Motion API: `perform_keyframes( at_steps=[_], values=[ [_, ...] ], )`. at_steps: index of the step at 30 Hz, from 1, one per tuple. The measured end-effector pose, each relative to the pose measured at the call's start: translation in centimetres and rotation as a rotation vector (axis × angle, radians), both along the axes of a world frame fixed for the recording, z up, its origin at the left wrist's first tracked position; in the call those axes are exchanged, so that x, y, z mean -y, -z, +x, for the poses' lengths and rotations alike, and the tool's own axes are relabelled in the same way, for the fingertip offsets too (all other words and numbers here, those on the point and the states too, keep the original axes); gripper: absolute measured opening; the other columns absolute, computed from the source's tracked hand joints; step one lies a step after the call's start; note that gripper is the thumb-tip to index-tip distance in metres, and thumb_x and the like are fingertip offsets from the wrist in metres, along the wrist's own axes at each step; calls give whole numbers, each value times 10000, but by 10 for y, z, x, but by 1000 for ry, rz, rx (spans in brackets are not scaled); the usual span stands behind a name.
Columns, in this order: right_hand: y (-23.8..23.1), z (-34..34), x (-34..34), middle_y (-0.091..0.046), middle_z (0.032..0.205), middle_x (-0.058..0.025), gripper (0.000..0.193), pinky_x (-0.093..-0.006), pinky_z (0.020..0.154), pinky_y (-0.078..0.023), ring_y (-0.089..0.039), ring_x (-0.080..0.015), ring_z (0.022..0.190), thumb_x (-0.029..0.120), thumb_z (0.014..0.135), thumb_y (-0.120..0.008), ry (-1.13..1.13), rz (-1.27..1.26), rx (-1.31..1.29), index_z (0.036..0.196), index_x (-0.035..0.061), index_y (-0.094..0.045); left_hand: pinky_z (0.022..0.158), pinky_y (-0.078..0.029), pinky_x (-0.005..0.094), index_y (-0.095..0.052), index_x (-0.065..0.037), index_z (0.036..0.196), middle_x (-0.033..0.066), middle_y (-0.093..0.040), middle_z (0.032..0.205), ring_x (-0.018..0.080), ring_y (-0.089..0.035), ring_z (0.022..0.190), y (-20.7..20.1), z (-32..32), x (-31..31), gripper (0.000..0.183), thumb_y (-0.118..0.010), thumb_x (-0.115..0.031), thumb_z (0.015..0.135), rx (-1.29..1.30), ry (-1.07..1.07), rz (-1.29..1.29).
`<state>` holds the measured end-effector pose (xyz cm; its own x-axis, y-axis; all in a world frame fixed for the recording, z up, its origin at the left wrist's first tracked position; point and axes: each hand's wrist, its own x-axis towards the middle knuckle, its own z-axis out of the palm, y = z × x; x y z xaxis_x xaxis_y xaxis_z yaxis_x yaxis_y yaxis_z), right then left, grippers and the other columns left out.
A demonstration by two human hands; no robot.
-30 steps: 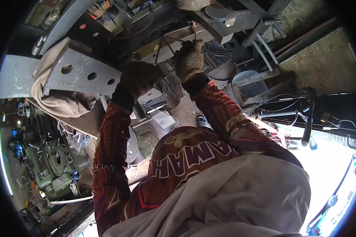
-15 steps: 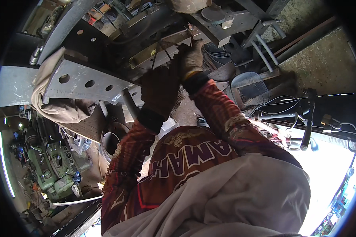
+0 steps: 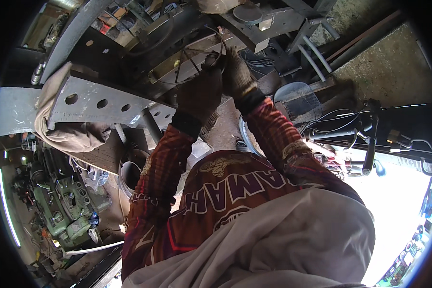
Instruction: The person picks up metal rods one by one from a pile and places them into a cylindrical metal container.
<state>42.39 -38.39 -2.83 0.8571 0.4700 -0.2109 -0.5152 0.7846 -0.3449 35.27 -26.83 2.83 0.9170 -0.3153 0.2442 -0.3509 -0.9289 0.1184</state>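
Observation:
Both my gloved hands are close together, far forward among steel parts. My left hand (image 3: 200, 96) has its fingers curled at a small dark piece (image 3: 211, 59), mostly hidden by the glove. To its right, my right hand (image 3: 238, 77) is closed, its fingertips beside a thin curved cable (image 3: 222, 44) that rises from the dark piece. What lies inside its grip is hidden. Just left of the hands, thin dark rods (image 3: 191, 58) meet at an angle in front of a long metal bar (image 3: 165, 72).
A grey steel beam with round holes (image 3: 89, 102) lies at left, a beige cloth (image 3: 77, 137) draped around its end. Farther left stands a green machine (image 3: 65, 206). At right are a mesh-backed seat (image 3: 298, 101), loose black cables (image 3: 338, 117) and two metal rods (image 3: 316, 58).
My right hand has turned and shifted slightly right, and a gap to the left hand now shows. The curved cable has come into clearer view. The whole view has shifted a little.

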Motion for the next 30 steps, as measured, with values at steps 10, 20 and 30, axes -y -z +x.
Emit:
perform_keyframes(
  at_steps=[10, 20, 30],
  values=[
    [50, 0, -15, -664, 1105, -89, 285, -418, 985, -518, -640, -263, 1059, 295, 1069, -524, 188, -531, 586, 1206, 53, -590, 550, -552, 427, -604, -151, 1092, 38, -664, 735, 256, -695, 662, -5, 22, -54, 238, -525, -363, 1017, 97, 231, 175],
    [43, 3, -12, -684, 1122, -78, 254, -364, 982, -504, -653, -223, 1041, 260, 1061, -529, 51, -199, 396, 1204, 62, -598, 588, -550, 421, -617, -186, 1207, 50, -671, 765, 241, -696, 696, -5, 8, -32, 258, -550, -341, 1012, 23, 35, 185],
    [38, 6, 6, -694, 1198, -108, 356, -393, 1015, -487, -657, -268, 1110, 274, 1037, -554, 224, -1475, 1304, 1314, 51, -554, 580, -556, 421, -615, -115, 1117, 69, -693, 789, 266, -708, 704, 8, 20, -7, 287, -503, -366, 1032, -11, -106, 75]
  ],
)
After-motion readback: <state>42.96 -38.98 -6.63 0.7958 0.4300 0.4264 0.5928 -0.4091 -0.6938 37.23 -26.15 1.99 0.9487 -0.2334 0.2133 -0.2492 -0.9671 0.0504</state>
